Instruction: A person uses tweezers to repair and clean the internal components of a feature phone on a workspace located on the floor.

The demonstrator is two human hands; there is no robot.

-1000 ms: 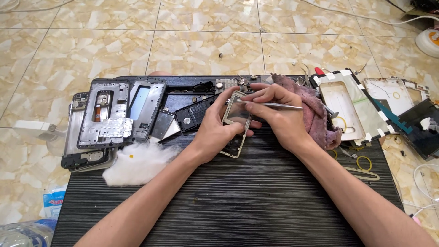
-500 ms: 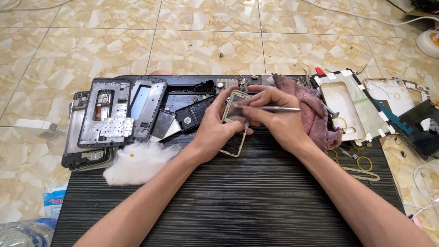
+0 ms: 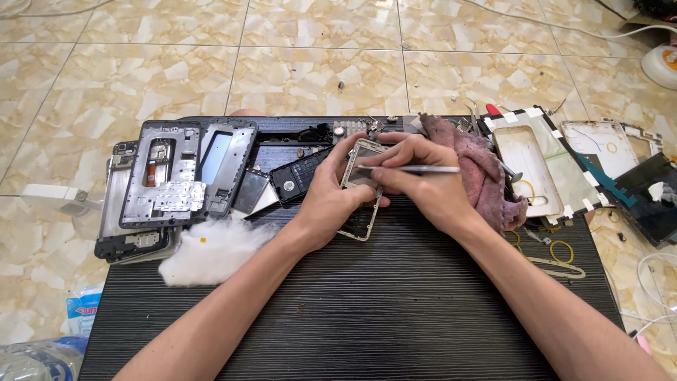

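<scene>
My left hand (image 3: 330, 196) grips a small metal phone frame (image 3: 360, 189), tilted up off the dark ridged board (image 3: 367, 303). My right hand (image 3: 423, 180) holds thin silver tweezers (image 3: 416, 168) whose tips touch the upper part of the frame. Both hands meet over the middle of the board, and my fingers hide part of the frame.
Stacked phone frames (image 3: 169, 176) and a black phone part (image 3: 296, 180) lie at the left. White cotton (image 3: 211, 250) sits below them. A mauve rag (image 3: 479, 169) lies at the right, with taped white panels (image 3: 536, 166) and rubber bands (image 3: 560, 250) beyond. Tiled floor surrounds the board.
My right hand has shifted the tweezers slightly left, their tips now over the frame's top. My left hand keeps the frame nearly still.
</scene>
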